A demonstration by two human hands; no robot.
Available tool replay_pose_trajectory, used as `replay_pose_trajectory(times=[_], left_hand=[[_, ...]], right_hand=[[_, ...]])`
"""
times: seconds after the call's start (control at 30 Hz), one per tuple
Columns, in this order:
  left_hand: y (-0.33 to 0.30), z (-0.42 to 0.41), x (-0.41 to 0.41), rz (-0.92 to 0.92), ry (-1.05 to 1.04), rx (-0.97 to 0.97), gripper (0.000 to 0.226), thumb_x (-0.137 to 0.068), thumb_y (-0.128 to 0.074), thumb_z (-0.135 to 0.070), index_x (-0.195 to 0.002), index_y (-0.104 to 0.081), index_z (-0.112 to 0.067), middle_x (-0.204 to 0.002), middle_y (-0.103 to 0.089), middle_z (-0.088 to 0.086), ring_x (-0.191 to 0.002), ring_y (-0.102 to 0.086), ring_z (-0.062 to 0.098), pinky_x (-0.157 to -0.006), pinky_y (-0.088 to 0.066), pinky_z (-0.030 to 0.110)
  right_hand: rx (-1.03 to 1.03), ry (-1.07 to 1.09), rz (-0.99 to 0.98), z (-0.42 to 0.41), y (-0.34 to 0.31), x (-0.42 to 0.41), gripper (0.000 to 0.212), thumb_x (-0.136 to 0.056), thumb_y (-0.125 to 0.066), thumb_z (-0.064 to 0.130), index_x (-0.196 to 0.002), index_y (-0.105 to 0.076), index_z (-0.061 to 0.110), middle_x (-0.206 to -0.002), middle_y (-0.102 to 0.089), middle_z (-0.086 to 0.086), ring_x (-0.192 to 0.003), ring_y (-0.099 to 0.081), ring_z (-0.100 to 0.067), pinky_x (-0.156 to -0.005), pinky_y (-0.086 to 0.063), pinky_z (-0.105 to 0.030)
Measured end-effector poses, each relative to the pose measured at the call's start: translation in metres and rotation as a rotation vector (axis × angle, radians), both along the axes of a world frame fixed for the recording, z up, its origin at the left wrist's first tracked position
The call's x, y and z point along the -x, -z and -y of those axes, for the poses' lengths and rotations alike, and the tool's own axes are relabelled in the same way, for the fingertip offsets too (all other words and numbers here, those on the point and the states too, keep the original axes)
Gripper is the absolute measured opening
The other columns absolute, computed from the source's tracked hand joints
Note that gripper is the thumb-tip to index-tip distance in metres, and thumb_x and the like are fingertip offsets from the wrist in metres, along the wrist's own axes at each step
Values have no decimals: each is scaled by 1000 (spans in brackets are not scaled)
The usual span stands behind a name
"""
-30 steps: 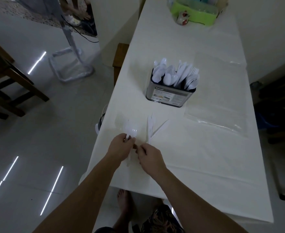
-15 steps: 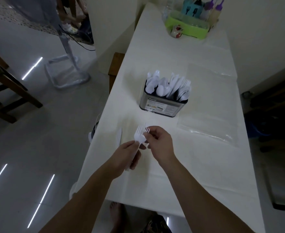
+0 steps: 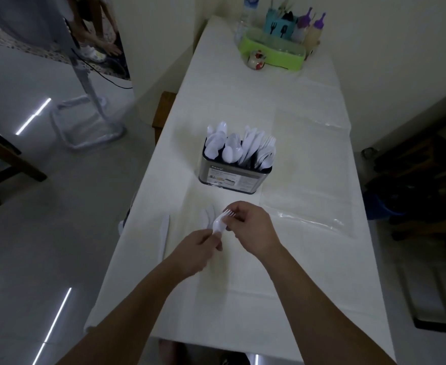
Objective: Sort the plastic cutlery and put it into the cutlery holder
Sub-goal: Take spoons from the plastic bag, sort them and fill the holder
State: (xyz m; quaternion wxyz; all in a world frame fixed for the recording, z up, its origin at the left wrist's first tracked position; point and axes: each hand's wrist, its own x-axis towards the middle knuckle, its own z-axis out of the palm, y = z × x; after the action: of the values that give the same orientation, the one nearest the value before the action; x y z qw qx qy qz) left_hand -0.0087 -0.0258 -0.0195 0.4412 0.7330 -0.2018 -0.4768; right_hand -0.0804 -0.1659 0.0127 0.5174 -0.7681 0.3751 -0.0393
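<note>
Head view: both hands meet over the white-covered table (image 3: 243, 106), on the near side of the metal cutlery holder (image 3: 232, 177). Left hand (image 3: 194, 255) has its fingers curled round the handle end of a white plastic fork (image 3: 220, 223), and right hand (image 3: 253, 227) pinches the same fork up by its tines, so the fork is clamped between the two and lifted off the cloth. Whether more than one piece is in that bundle cannot be told.

Holder stands upright, already crowded: spoons (image 3: 218, 143) fill its left part, with knives and forks (image 3: 258, 150) packed toward its right. On the cloth, nearer than the holder, a white knife (image 3: 164, 234) lies by the table's left edge, and a couple more white pieces (image 3: 208, 216) lie just beyond the hands, partly hidden.

Step in hand, as I judge it, is sorting: the fork is picked out and being squared up for placing. Next move calls for one hand to let go while the other carries the fork forward to the holder's right part and drops it handle-down among the other forks; the loose knife and remaining pieces are still to be dealt with.
</note>
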Motion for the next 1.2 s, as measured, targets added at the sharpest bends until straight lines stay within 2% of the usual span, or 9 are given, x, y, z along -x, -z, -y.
replay_pose_trajectory(times=[0.1,0.2,0.3,0.4,0.5,0.63,0.83,1.0,1.2], left_hand=[[-8,26,-7,289,24,5,37,-101,-42,-41,-82,-63,-17,-63,-58,0,-57,-56,15,-57,-42,29],[-16,54,-18,474,-2,65,33,-98,-47,-42,-73,-50,-22,-63,-54,-3,-62,-54,15,-59,-39,31],[-22,80,-26,619,-92,117,16,-98,-52,-34,-98,-62,-21,-83,-62,-8,-76,-56,14,-69,-42,28],[-22,98,-28,793,-131,166,32,-95,-54,-22,-125,-59,-11,-117,-63,6,-98,-63,25,-81,-51,36],[-15,109,-27,956,-8,177,45,-92,-53,-16,-136,-54,-8,-143,-51,6,-122,-55,24,-96,-50,36],[-2,115,-25,1151,145,39,51,-83,-58,-18,-133,-56,-6,-142,-52,11,-122,-52,33,-107,-40,38],[-3,115,-22,1222,208,-38,60,-77,-68,-20,-133,-55,-2,-142,-52,14,-137,-42,34,-108,-40,46],[-4,117,-23,1203,204,-57,62,-77,-70,-19,-134,-55,0,-142,-53,15,-136,-45,33,-107,-41,45],[-9,113,-29,1107,246,26,56,-84,-58,-6,-139,-49,1,-148,-46,17,-142,-36,35,-111,-38,50]], right_hand=[[134,27,42,22,-18,-5,30,-83,-67,10,-72,-65,37,-80,-74,5,-76,-71,-12,-71,-54,-29],[296,61,74,46,-42,-9,20,-84,-67,14,-79,-68,33,-80,-74,6,-71,-66,-10,-71,-51,-28],[454,189,135,74,-69,-7,12,-86,-66,16,-93,-71,26,-84,-74,6,-77,-67,-13,-76,-49,-25],[645,316,186,96,-94,1,10,-91,-62,19,-99,-69,22,-84,-70,9,-77,-65,-11,-72,-43,-15],[773,368,202,108,-103,1,13,-96,-57,21,-103,-68,21,-88,-71,7,-78,-64,-13,-72,-42,-18],[902,266,160,114,-93,-12,17,-96,-56,16,-106,-69,15,-89,-74,-5,-78,-67,-28,-73,-49,-33],[901,105,41,118,-68,-32,16,-96,-54,16,-104,-69,13,-84,-72,-9,-77,-64,-32,-69,-45,-33],[817,3,-145,126,-44,-43,19,-96,-55,18,-105,-70,14,-98,-68,-9,-90,-63,-29,-75,-46,-33],[804,-59,-260,124,-31,-47,16,-93,-57,19,-104,-67,16,-100,-62,-8,-90,-61,-29,-66,-42,-30]])
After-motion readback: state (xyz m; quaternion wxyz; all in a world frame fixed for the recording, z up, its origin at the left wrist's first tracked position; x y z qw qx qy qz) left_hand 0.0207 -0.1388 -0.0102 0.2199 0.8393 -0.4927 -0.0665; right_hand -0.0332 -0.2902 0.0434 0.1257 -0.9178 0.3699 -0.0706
